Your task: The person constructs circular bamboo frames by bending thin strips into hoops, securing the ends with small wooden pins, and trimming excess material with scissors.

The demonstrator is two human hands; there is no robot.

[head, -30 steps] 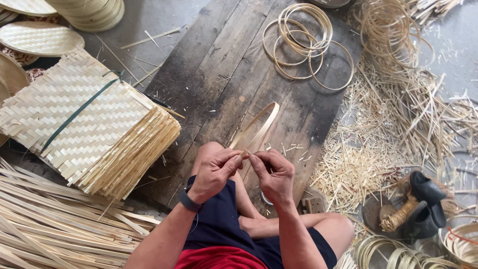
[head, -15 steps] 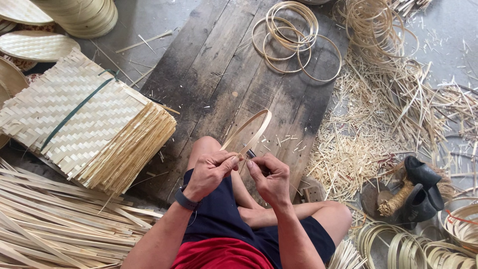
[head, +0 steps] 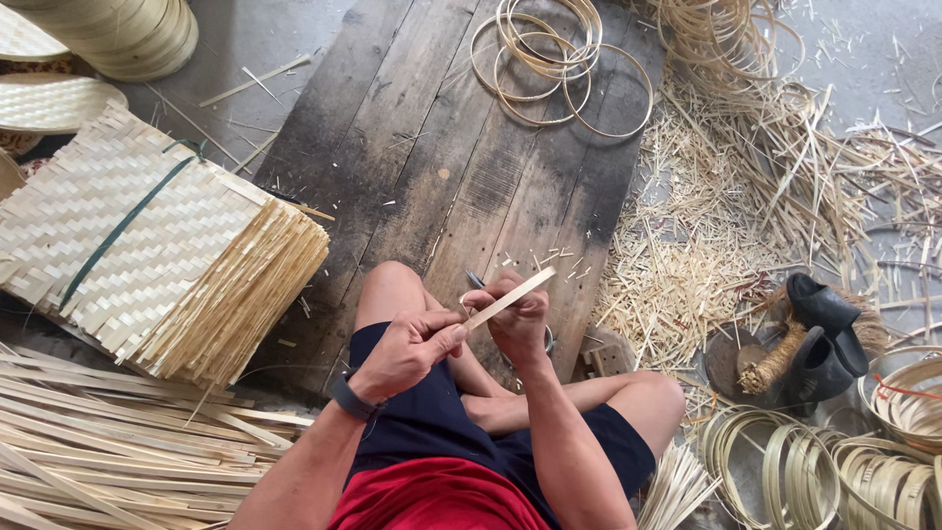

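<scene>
Since the earlier frame we had swung the bamboo strip (head: 508, 297) flat above the plank board (head: 461, 147), both hands' fingers (head: 446, 339) clenched on this light, springy, sharp-edged sliver.

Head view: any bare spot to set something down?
Barest: the dark plank board between the woven mat stack and the bamboo hoops. Some grey floor at its upper left. Crowded: shavings on the right, strips lower left. Both hands, left hand and right hand, grip a bamboo strip.
</scene>
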